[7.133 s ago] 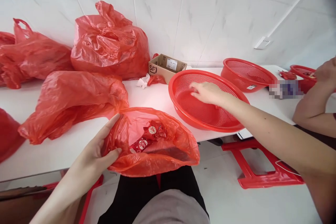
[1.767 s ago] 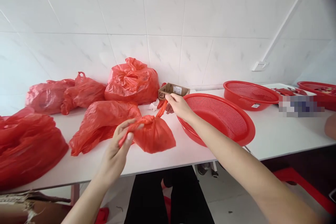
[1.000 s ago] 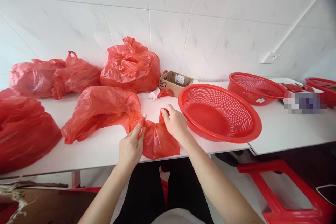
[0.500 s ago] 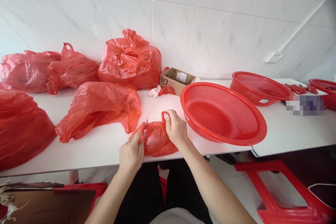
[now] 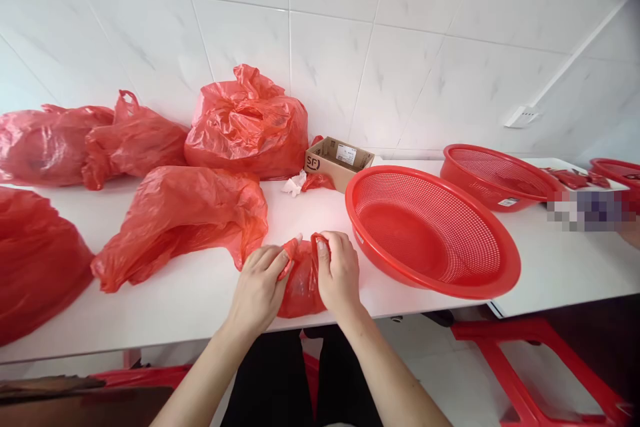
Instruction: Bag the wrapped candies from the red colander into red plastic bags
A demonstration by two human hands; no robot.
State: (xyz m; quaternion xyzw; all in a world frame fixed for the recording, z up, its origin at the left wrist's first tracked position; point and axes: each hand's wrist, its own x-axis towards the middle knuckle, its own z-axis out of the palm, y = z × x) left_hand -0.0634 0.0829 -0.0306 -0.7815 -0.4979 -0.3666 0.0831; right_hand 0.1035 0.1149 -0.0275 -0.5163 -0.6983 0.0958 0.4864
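Observation:
A small red plastic bag (image 5: 303,290) rests on the white table's front edge, straight ahead of me. My left hand (image 5: 263,283) grips one gathered side of its top, thumb pointing up. On the opposite side, my right hand (image 5: 339,270) is closed around another bunched part of the bag. What the bag contains cannot be made out through the plastic. Close behind my left hand lies a loose, crumpled red plastic bag (image 5: 193,220). A large red perforated basket (image 5: 400,233) stands just right of my right hand, with its inside bare.
Full red bags (image 5: 247,127) line the wall, with another (image 5: 35,260) at front left. A cardboard box (image 5: 327,167) and white crumpled tissue (image 5: 295,183) sit mid-table. Further right are a second basket (image 5: 500,180) and part of another person's arm. A red stool (image 5: 540,367) stands below.
My hands have come closer together, the left one moving right and turning inward with its side of the bag. The view has tilted slightly upward.

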